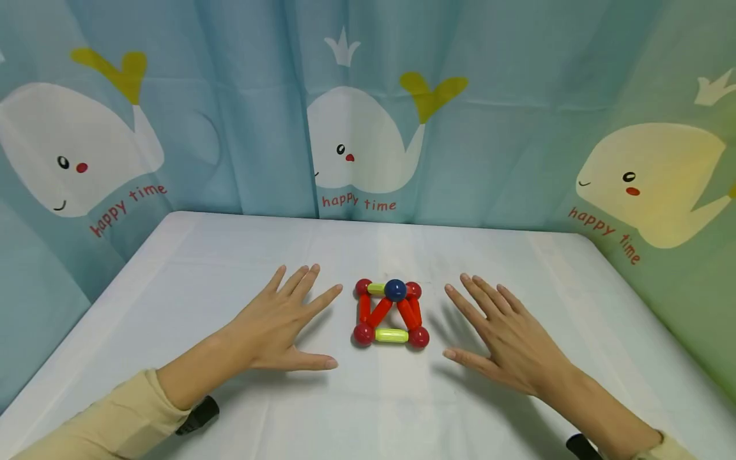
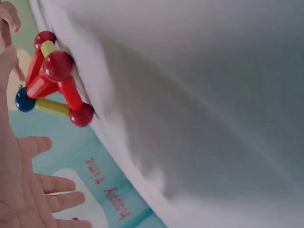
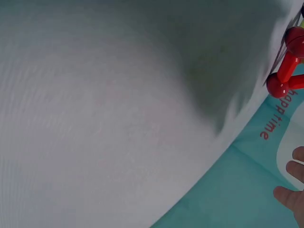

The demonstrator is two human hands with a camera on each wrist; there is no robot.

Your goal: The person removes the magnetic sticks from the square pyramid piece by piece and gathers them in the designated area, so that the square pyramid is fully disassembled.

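Between the two hands on the white table stands a small frame of magnetic sticks and balls (image 1: 391, 335). Dark red balls mark its corners, joined by red and yellow-green sticks, and a blue ball (image 1: 395, 291) tops it. To its left, my left hand (image 1: 282, 319) is held over the table, fingers spread, thumb apart, holding nothing. My right hand (image 1: 512, 338) is likewise spread and bare on the right side, a short gap from the frame. The left wrist view shows the magnetic frame (image 2: 58, 66) beyond the thumb; only part of it enters the right wrist view.
A white cloth covers the table (image 1: 322, 409). Behind and along the sides hangs a blue-green curtain (image 1: 259, 115) printed with white whales and "happy time". Black devices (image 1: 198, 415) sit under both wrists. Shadows of the hands fall on the cloth.
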